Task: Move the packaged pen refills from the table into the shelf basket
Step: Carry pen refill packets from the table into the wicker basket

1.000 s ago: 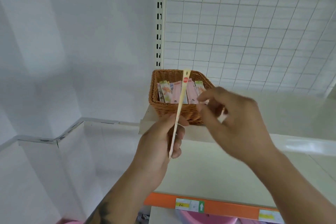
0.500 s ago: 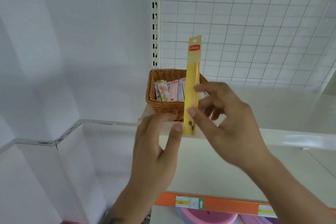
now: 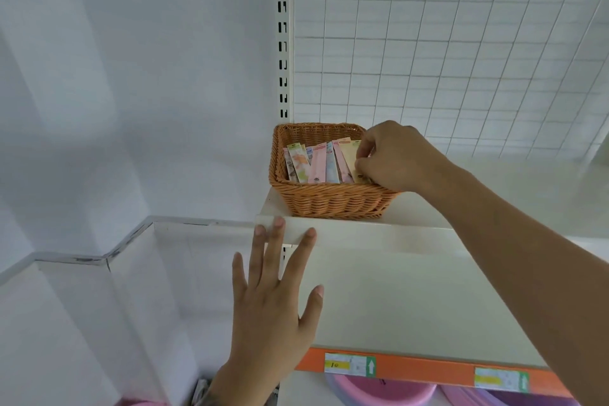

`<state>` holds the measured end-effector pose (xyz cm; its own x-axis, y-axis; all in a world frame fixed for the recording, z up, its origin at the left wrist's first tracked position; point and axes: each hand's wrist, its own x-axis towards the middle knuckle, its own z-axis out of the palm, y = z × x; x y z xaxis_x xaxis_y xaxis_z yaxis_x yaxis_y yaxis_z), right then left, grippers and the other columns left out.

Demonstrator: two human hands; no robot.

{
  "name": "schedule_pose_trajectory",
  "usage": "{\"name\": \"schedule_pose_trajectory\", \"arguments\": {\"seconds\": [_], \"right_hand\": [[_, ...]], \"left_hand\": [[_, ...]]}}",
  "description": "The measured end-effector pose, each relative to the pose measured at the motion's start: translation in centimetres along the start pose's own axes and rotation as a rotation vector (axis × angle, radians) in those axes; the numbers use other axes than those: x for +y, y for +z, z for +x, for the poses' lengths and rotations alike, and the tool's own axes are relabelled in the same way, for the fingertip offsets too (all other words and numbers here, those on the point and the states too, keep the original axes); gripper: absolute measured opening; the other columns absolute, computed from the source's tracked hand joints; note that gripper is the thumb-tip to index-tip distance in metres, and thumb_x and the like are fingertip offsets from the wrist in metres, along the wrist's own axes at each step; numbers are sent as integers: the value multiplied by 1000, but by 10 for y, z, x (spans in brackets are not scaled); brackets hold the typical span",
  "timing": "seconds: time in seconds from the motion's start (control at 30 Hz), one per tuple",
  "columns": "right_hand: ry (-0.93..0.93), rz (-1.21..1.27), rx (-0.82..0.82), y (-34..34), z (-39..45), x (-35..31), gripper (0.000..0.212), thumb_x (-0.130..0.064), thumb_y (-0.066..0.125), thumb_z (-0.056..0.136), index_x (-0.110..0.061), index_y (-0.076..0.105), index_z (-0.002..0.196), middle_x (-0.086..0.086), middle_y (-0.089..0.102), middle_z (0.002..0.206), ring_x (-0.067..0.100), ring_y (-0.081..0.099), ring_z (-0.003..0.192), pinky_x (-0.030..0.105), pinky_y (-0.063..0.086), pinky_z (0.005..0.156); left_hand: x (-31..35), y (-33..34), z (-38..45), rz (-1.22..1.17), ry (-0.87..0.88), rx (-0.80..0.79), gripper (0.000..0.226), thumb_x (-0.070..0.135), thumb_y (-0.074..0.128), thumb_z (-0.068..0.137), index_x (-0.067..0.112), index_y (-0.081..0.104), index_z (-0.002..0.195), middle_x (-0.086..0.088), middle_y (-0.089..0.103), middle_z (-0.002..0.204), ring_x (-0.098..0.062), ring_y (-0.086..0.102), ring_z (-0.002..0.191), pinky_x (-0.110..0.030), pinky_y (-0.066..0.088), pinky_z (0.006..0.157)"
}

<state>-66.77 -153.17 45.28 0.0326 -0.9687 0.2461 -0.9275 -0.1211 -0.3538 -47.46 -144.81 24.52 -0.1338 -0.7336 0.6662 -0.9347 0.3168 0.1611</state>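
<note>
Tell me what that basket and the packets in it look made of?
The basket looks like woven wicker or a plastic imitation: tan strands, slightly glossy. The packets look like printed card, perhaps under clear film; the view is too blurred to be sure.

Woven basket (image 3: 329, 199): orange-brown wicker, tight horizontal weave.
Refill packets (image 3: 318, 163) inside: pale pink, light blue, cream-yellow, one white-green with orange print; small red label at top of yellow packet (image 3: 349, 155).
Shelf (image 3: 379, 290): plain off-white.
Shelf edge strip (image 3: 428, 369): bright orange, with white-and-yellow price tags (image 3: 349, 364) bearing green block and white arrow.
Back panel (image 3: 445, 43): white wire grid, square pattern.
Upright post (image 3: 283, 36): white, column of paired black slots.
Wall (image 3: 131, 76): plain white-grey.
Basins (image 3: 379, 392) below: pink, lilac.
</note>
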Motion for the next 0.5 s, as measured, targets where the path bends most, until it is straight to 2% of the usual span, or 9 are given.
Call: {"name": "schedule_pose_trajectory", "arguments": {"seconds": [0.1,0.2,0.27,0.33,0.4,0.5], "right_hand": [[6,-52,22,1,-4,-2,8,-22,64,90,-29,66,89,-1,69,105,22,63,95,31,51,67],[-78,-52,157,1,-18,0,8,-31,58,95,-30,66,95,-2,69,104,23,63,95,43,57,81],[-179,-12,288,11,-34,3,19,-38,55,100,-24,68,105,0,68,108,25,63,98,45,55,87],[-282,13,426,29,-54,6,32,-45,53,101,-21,67,116,4,66,121,28,62,108,46,51,94],[-370,-25,499,50,-73,11,42,-50,51,101,-19,65,127,9,60,137,33,56,126,50,43,105],[-523,-74,560,84,-97,23,47,-46,58,101,-20,62,140,16,47,155,38,41,146,58,30,119]], "left_hand": [[1,2,-1,4,-16,-9,81,54,55,95,36,18,164,-3,3,174,-30,2,160,-66,21,119],[1,0,-2,11,-16,-15,76,56,49,98,37,16,164,-3,3,174,-29,1,160,-66,20,119],[-1,-1,-2,43,-9,-18,74,58,44,99,38,16,164,-4,5,174,-30,3,160,-66,20,119],[-2,-3,-3,61,-22,-22,75,57,47,98,39,16,164,-3,5,174,-29,4,160,-67,19,119],[1,-7,-4,59,-41,-34,78,54,52,97,40,15,164,-1,3,174,-28,3,160,-67,18,120],[6,-11,-9,54,-57,-65,80,54,52,97,41,11,164,1,0,174,-27,1,160,-67,17,120]]}}
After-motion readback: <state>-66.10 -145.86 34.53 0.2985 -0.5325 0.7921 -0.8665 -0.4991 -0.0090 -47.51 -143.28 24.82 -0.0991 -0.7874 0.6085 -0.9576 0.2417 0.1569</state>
